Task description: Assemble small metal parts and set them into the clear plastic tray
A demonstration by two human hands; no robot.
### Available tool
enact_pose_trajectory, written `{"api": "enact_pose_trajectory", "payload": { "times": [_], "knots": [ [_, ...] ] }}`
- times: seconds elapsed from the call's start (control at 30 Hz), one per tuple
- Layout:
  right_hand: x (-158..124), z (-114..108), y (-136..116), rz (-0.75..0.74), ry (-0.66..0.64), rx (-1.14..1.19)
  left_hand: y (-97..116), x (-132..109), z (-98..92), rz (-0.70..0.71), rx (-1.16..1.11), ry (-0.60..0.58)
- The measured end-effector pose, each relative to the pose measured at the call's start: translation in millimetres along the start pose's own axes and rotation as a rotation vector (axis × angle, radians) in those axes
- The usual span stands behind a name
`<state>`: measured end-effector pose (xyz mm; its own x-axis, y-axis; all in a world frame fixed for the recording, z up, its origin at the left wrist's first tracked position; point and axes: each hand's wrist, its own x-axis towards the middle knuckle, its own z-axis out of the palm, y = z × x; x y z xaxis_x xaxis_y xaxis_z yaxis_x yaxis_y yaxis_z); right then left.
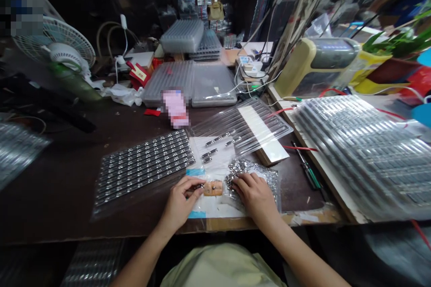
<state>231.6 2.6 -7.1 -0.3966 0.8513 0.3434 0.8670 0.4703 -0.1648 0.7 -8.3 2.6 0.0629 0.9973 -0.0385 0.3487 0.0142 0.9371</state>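
Note:
My left hand [182, 198] is closed in a pinch, a small dark metal part [201, 186] between thumb and fingertips. It touches the left end of an orange-brown block [213, 188] lying on white paper with blue tape. To the right, my right hand [256, 193] has its fingers bent together over a pile of small shiny metal parts [237, 167] on a clear plastic bag [275, 179]. What its fingertips grip is hidden in the pile. Behind the block, a few dark strips with silvery parts [210, 153] lie on the paper.
A clear tray filled with rows of dark strips [144, 166] lies at left. A ribbed clear tray [215, 125] with a white bar [262, 134] on it lies behind my hands. At right are a green-handled screwdriver [311, 175] and stacked trays [363, 152]. A fan [57, 45] stands back left.

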Motion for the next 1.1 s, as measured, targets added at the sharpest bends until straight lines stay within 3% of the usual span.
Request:
{"api": "enact_pose_trajectory", "payload": {
  "times": [0.43,0.6,0.87,1.1],
  "knots": [
    [-2,2,-2,0.13,0.175,0.344,0,7,15.6,0.175,0.171,-0.019],
    [-5,3,-2,0.141,0.215,0.365,-1,5,20.0,0.233,0.274,-0.018],
    [-4,1,-2,0.096,0.201,0.405,-3,6,22.6,0.219,0.369,-0.018],
    [-1,-1,-9,0.188,0.172,0.428,-1,7,22.8,0.19,0.29,-0.026]
  ]
}}
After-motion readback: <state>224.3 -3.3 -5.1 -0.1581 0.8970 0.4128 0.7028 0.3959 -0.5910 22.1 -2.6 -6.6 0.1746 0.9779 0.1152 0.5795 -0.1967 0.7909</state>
